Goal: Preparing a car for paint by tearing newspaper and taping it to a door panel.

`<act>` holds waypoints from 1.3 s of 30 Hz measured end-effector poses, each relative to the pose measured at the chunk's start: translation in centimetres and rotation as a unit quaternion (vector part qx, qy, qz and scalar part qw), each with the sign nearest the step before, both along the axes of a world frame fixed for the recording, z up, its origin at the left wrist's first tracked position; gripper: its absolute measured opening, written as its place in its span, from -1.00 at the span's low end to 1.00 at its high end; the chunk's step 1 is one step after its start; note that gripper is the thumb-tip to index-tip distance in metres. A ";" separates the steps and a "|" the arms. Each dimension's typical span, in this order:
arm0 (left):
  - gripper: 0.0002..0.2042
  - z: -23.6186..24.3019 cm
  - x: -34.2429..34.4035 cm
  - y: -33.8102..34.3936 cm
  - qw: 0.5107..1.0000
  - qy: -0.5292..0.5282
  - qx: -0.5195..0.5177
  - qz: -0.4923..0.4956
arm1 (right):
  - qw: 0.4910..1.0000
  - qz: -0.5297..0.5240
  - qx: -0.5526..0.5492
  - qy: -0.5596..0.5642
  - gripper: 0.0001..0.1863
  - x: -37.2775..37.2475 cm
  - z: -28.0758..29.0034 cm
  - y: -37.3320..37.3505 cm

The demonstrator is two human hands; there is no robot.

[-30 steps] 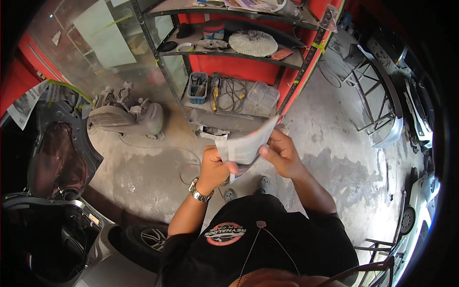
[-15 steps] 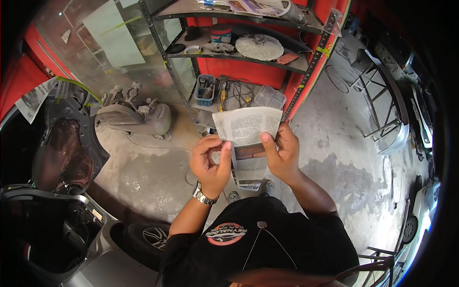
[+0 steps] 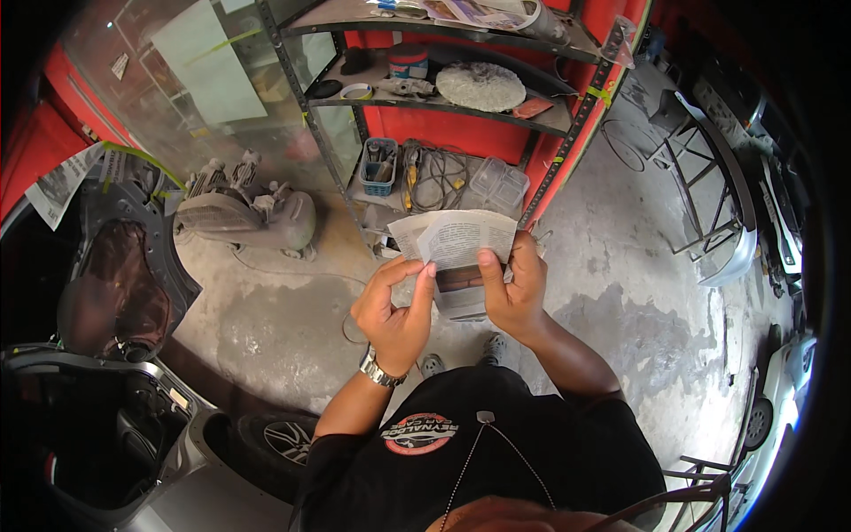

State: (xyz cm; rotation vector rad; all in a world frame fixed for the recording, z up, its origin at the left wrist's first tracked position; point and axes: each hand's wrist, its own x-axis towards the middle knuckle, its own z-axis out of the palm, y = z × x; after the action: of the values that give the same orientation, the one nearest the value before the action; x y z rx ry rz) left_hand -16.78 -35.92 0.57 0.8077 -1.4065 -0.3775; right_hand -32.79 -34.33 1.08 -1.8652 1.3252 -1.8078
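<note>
A folded sheet of newspaper (image 3: 456, 239) with small print and a dark picture is held up in front of my chest. At its left edge my left hand (image 3: 394, 306) pinches the paper between thumb and forefinger; that wrist wears a metal watch (image 3: 379, 366). My right hand (image 3: 514, 284) grips the opposite side, thumb on the printed face and fingers behind. The upper left part of the sheet is bent over, showing a separate layer. The paper's back is hidden from view.
Ahead stands a metal shelf (image 3: 461, 99) with a fluffy round pad (image 3: 481, 86), a blue basket (image 3: 379, 167), cables and a clear plastic box (image 3: 499, 182). A dusty compressor (image 3: 248, 213) sits left on the concrete floor. A grey car body (image 3: 204, 479) is near left; a bumper on a stand (image 3: 722, 195) is right.
The newspaper has tilted, its lower end now looks shorter, and its upper left layer has folded over. My left hand has shifted slightly with the paper; my right hand has moved slightly left.
</note>
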 end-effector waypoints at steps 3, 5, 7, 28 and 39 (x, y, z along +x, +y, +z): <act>-0.84 0.2 0.2 0.0 1.000 -0.016 0.012 0.023 | 0.998 0.037 0.044 -0.039 -0.76 -0.2 -0.4 -0.1; -0.86 0.7 0.4 0.2 0.999 -0.030 0.021 0.031 | 0.994 0.054 0.072 -0.055 -0.74 -0.4 -0.3 -0.1; -0.90 1.2 0.7 0.3 0.996 -0.039 0.084 -0.008 | 0.994 0.090 0.051 -0.038 -0.63 -0.6 0.7 -0.4; -0.82 1.3 2.1 -0.7 0.980 -0.059 0.121 -0.145 | 0.899 0.234 0.102 0.356 -0.85 -1.6 13.0 -5.9; -0.78 -3.1 1.2 -2.1 0.937 -0.014 0.270 -0.220 | 0.889 0.174 0.091 0.414 -0.79 -1.9 15.7 -5.5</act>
State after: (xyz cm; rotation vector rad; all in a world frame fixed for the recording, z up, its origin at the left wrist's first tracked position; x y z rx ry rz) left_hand -15.56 -38.02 -2.57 0.9313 -1.5286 -1.1398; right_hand -34.69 -39.86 16.74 -2.6586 1.1786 -0.6706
